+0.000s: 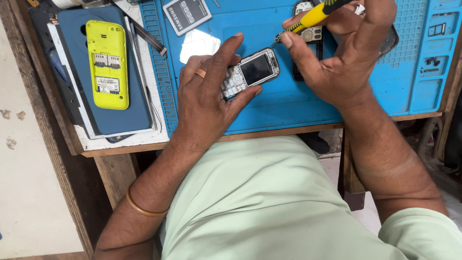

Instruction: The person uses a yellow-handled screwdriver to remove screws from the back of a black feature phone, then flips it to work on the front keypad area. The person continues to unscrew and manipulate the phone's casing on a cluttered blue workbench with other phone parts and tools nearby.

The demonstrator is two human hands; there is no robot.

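My left hand [207,98] grips a small silver keypad phone [250,73] with a dark screen, held face up over the blue work mat [288,103]. My right hand [344,53] holds a yellow-handled screwdriver [315,15]. The screwdriver's metal tip touches the phone's top right corner. A ring sits on one finger of the left hand and a bangle on that wrist.
A yellow phone body with its back cover off [108,62] lies on a dark blue tablet-like slab [120,115] at the left. A grey battery [186,15] and a white card [199,44] rest on the mat. Another opened phone [313,34] lies under my right hand. The wooden table edge [269,134] runs along the front.
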